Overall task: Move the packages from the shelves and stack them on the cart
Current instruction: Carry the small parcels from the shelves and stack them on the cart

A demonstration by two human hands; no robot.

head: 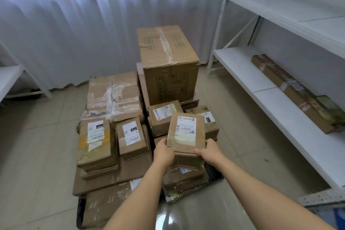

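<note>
A small brown package (186, 132) with a white label is gripped on both near corners: my left hand (163, 150) on its left side, my right hand (209, 150) on its right. It rests on or just above a pile of small packages (183, 179) at the right front of the cart (80, 214), whose black edge shows low on the left. The cart is loaded with several cardboard boxes, the tallest being a large carton (169, 65) at the back. A long brown package (295, 91) still lies on the lower shelf (291, 117) at right.
White metal shelving (280, 7) runs along the right side, its upper boards bare. White curtains (74, 24) hang behind the cart. Another white shelf corner (11, 78) juts in at the left. Tiled floor (37, 145) lies left of the cart.
</note>
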